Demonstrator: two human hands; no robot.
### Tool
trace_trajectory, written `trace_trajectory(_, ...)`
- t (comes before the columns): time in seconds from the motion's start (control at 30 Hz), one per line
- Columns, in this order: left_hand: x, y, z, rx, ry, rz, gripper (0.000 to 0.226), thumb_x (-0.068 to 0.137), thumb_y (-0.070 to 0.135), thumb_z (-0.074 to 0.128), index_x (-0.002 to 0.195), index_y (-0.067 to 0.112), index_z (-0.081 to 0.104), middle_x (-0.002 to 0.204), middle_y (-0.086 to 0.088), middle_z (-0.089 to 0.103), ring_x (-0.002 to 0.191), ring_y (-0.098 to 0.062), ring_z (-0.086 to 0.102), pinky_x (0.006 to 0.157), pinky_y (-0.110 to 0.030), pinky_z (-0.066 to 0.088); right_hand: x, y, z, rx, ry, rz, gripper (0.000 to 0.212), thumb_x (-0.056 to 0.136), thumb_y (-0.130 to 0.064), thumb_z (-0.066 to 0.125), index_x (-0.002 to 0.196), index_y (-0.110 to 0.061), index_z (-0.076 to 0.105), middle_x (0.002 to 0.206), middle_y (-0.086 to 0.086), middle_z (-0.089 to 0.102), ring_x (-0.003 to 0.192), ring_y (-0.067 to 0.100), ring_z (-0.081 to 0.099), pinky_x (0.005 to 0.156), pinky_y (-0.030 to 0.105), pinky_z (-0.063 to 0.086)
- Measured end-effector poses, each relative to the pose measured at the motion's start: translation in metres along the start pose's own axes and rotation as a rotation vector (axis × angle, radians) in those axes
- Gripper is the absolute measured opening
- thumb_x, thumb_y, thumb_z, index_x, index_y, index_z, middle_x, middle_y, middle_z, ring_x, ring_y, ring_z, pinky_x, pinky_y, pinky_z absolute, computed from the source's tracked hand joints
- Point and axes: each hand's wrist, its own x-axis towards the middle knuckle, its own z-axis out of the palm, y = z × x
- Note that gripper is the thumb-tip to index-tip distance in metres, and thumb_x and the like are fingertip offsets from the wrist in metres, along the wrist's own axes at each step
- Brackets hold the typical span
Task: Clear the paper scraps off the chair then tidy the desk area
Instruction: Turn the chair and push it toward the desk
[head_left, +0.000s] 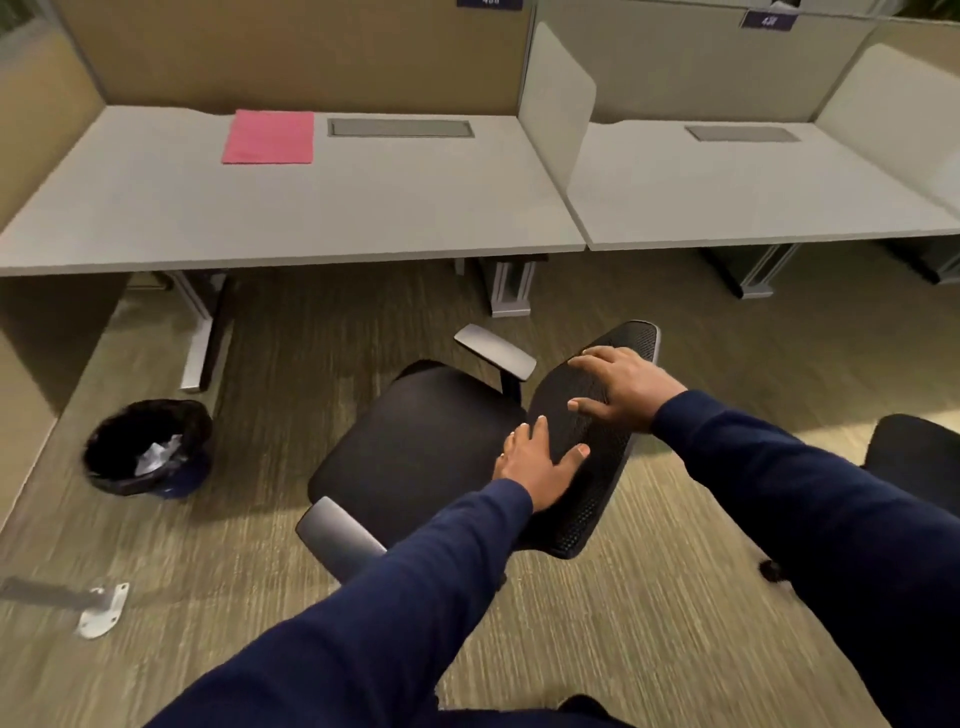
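The chair is pressed at its backrest by the left hand and right hand, both spread flat, while the paper scraps are held in the bin at the left, which could be toppled if the chair is swung wide.

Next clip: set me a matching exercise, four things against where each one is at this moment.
Things:
1. cloth
2. scraps
3. right hand
4. bracket

Places:
A. resting on the backrest
B. on the carpet
C. on the desk
D. in the bin

Pairs: 1-C, 2-D, 3-A, 4-B
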Motion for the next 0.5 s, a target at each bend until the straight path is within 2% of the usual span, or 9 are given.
trace_trajectory(0.2,0.009,0.045,0.02,-0.042,-0.022,-0.112,0.119,0.067,0.092,0.048,0.158,0.02,0.018,0.154,-0.014,0.035,0.141,-0.035,0.035,0.115,-0.051,0.032,0.012,0.053,0.005,-0.046,-0.024,-0.139,0.073,0.089,-0.068,0.051,0.149,-0.028,0.042,0.154,0.005,0.043,0.143,0.029,0.036,0.116,0.049,0.035)
trace_trajectory(0.3,0.003,0.056,0.034,0.037,-0.038,-0.151,0.13,0.057,0.092,0.058,0.157,0.02,0.016,0.152,-0.013,0.036,0.139,-0.035,0.039,0.114,-0.05,0.035,0.014,0.072,0.017,-0.076,-0.057,-0.208,0.078,0.086,-0.077,0.043,0.147,-0.029,0.045,0.153,0.004,0.044,0.142,0.028,0.038,0.115,0.05,0.036)
trace_trajectory(0.37,0.003,0.064,0.043,0.112,0.022,-0.167,0.123,0.061,0.085,0.064,0.156,0.021,0.019,0.147,-0.012,0.039,0.135,-0.034,0.042,0.112,-0.048,0.038,0.018,0.087,0.022,-0.093,-0.08,-0.248,0.092,0.077,-0.089,0.03,0.146,-0.03,0.045,0.152,0.003,0.045,0.142,0.027,0.039,0.115,0.05,0.036)
trace_trajectory(0.43,0.002,0.068,0.046,0.162,0.102,-0.177,0.105,0.071,0.072,0.066,0.155,0.023,0.024,0.141,-0.011,0.045,0.13,-0.032,0.047,0.109,-0.045,0.04,0.023,0.1,0.031,-0.125,-0.091,-0.312,0.107,0.066,-0.098,0.018,0.145,-0.032,0.046,0.152,0.001,0.046,0.143,0.026,0.037,0.116,0.05,0.033)
trace_trajectory(0.5,-0.001,0.07,0.045,0.2,0.146,-0.169,0.092,0.075,0.061,0.066,0.152,0.025,0.031,0.133,-0.008,0.05,0.123,-0.031,0.052,0.105,-0.043,0.043,0.028,0.108,0.04,-0.159,-0.087,-0.384,0.11,0.063,-0.102,0.019,0.145,-0.033,0.046,0.153,0.0,0.045,0.146,0.026,0.033,0.12,0.052,0.025)
